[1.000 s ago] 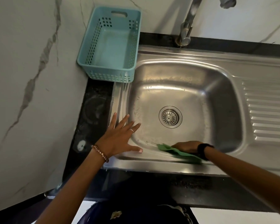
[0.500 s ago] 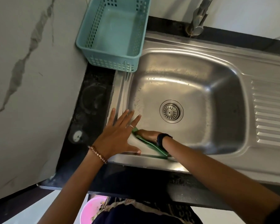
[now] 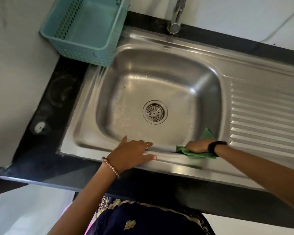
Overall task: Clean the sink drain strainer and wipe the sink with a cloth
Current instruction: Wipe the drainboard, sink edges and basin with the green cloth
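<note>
The steel sink (image 3: 159, 68) fills the middle of the view, with the round drain strainer (image 3: 155, 111) seated in its floor. My right hand (image 3: 197, 145) presses a green cloth (image 3: 204, 136) against the near right corner of the basin, its fingers tucked down over the cloth and hidden from me. My left hand (image 3: 131, 153) rests on the near rim of the sink, fingers bent over the edge into the basin and thumb along the rim, holding nothing.
A teal plastic basket (image 3: 85, 29) stands on the counter at the sink's far left corner. The tap (image 3: 176, 16) rises at the back. A ribbed draining board (image 3: 266, 119) lies to the right. Black counter (image 3: 53, 106) borders the left.
My right hand has swept the cloth from the near left of the basin, beside my left hand, across to the near right corner. My left hand has slid right along the near rim.
</note>
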`<state>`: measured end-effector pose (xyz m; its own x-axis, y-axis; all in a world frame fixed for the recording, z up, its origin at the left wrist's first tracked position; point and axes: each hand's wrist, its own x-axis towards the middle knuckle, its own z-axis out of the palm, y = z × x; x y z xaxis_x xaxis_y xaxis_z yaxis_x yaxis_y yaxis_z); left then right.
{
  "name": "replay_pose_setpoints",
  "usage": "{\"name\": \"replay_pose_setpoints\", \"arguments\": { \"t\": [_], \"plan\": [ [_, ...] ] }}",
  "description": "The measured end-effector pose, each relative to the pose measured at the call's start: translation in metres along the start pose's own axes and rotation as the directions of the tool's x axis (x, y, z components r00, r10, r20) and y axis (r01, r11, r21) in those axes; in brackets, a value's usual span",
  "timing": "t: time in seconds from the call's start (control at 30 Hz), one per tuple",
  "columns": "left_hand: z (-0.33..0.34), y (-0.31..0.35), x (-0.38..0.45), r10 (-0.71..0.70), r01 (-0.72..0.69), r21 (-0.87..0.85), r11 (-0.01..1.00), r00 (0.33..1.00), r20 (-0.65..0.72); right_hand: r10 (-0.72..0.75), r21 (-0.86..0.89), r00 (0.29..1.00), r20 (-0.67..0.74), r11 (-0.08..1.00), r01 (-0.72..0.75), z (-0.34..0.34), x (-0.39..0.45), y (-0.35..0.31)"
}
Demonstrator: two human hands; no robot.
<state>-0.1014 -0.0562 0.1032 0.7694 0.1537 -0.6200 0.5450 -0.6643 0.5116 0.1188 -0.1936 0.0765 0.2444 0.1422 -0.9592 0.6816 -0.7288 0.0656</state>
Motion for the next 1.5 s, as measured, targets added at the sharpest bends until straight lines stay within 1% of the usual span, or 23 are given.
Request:
{"name": "replay_pose_setpoints", "arguments": {
  "t": [0.07, 0.1, 0.17, 0.23, 0.3, 0.33, 0.37, 0.43, 0.5, 0.53, 0.6, 0.67, 0.83, 0.9, 0.97, 1.03, 1.1, 1.17, 1.23, 1.3, 1.4, 1.43, 1.5],
  "plan": [
    [0.006, 0.017, 0.006, 0.012, -0.010, 0.022, 1.000, 0.998, -0.054, -0.036, -0.014, 0.999, -0.037, 0.999, 0.035, 0.002, 0.001, -0.008],
    [0.010, 0.023, 0.008, 0.015, -0.011, 0.038, 0.999, 0.995, -0.100, -0.056, 0.036, 0.998, -0.037, 0.998, 0.058, 0.005, 0.003, -0.013],
    [0.014, 0.034, 0.011, -0.003, 0.012, 0.046, 0.999, 0.980, -0.200, -0.131, 0.159, 0.991, 0.006, 0.979, 0.129, 0.008, 0.004, -0.024],
    [0.018, 0.037, 0.010, -0.032, 0.040, 0.023, 0.999, 0.958, -0.284, -0.247, 0.230, 0.966, 0.073, 0.947, 0.225, 0.010, 0.008, -0.039],
    [0.022, 0.038, 0.009, -0.045, 0.051, 0.009, 0.999, 0.940, -0.338, -0.352, 0.218, 0.930, 0.108, 0.921, 0.323, 0.012, 0.008, -0.049],
    [0.024, 0.039, 0.008, -0.047, 0.051, 0.003, 0.999, 0.931, -0.361, -0.375, 0.191, 0.921, 0.109, 0.917, 0.351, 0.012, 0.008, -0.048],
    [0.025, 0.040, 0.008, -0.047, 0.051, 0.001, 0.999, 0.924, -0.380, -0.375, 0.146, 0.922, 0.094, 0.922, 0.360, 0.010, 0.009, -0.043],
    [0.026, 0.043, 0.007, -0.067, 0.070, -0.007, 0.998, 0.916, -0.397, -0.333, -0.028, 0.942, 0.031, 0.942, 0.334, 0.002, 0.008, -0.021],
    [0.023, 0.045, 0.011, -0.089, 0.085, -0.027, 0.996, 0.923, -0.374, -0.282, -0.220, 0.959, 0.010, 0.935, 0.277, -0.008, 0.010, 0.004],
    [0.022, 0.047, 0.013, -0.100, 0.085, -0.059, 0.995, 0.936, -0.337, -0.268, -0.296, 0.963, 0.023, 0.918, 0.263, -0.012, 0.011, 0.012],
    [0.021, 0.053, 0.021, -0.120, 0.072, -0.206, 0.976, 0.967, -0.226, -0.238, -0.471, 0.970, 0.043, 0.852, 0.230, -0.020, 0.016, 0.020],
    [0.023, 0.063, 0.031, -0.100, 0.046, -0.353, 0.934, 0.986, -0.136, -0.221, -0.617, 0.975, 0.006, 0.767, 0.177, -0.037, 0.023, 0.023],
    [0.029, 0.089, 0.056, -0.022, -0.008, -0.543, 0.840, 0.999, -0.049, -0.207, -0.816, 0.969, -0.132, 0.577, 0.012, -0.097, 0.046, 0.029],
    [0.029, 0.099, 0.068, -0.027, 0.018, -0.574, 0.818, 1.000, -0.006, -0.197, -0.849, 0.975, -0.108, 0.528, 0.013, -0.098, 0.045, 0.028],
    [0.029, 0.108, 0.080, -0.017, 0.036, -0.577, 0.816, 0.999, 0.038, -0.203, -0.846, 0.979, -0.027, 0.527, 0.086, -0.082, 0.033, 0.031],
    [0.030, 0.114, 0.089, 0.019, 0.025, -0.596, 0.803, 0.998, 0.067, -0.282, -0.830, 0.958, 0.046, 0.524, 0.194, -0.062, 0.018, 0.036],
    [0.029, 0.117, 0.097, 0.061, 0.016, -0.646, 0.763, 0.993, 0.097, -0.331, -0.843, 0.940, 0.084, 0.480, 0.244, -0.057, 0.009, 0.037],
    [0.028, 0.120, 0.106, 0.083, 0.016, -0.686, 0.728, 0.990, 0.111, -0.302, -0.870, 0.944, 0.134, 0.420, 0.258, -0.067, 0.009, 0.031],
    [0.028, 0.122, 0.118, 0.064, 0.015, -0.724, 0.689, 0.995, 0.082, -0.258, -0.865, 0.954, 0.155, 0.430, 0.257, -0.085, 0.014, 0.028],
    [0.027, 0.124, 0.132, 0.016, 0.019, -0.797, 0.604, 0.999, 0.036, -0.236, -0.869, 0.965, 0.112, 0.447, 0.210, -0.113, 0.024, 0.029],
    [0.023, 0.132, 0.154, -0.091, 0.019, -0.918, 0.396, 0.996, -0.018, -0.264, -0.866, 0.964, -0.036, 0.489, 0.102, -0.166, 0.045, 0.031],
    [0.021, 0.136, 0.161, -0.131, 0.018, -0.937, 0.348, 0.991, -0.030, -0.273, -0.875, 0.959, -0.072, 0.480, 0.071, -0.179, 0.050, 0.031],
    [0.018, 0.146, 0.172, -0.169, 0.014, -0.949, 0.316, 0.985, -0.042, -0.310, -0.937, 0.946, -0.092, 0.350, 0.024, -0.189, 0.056, 0.035]
  ]
}}
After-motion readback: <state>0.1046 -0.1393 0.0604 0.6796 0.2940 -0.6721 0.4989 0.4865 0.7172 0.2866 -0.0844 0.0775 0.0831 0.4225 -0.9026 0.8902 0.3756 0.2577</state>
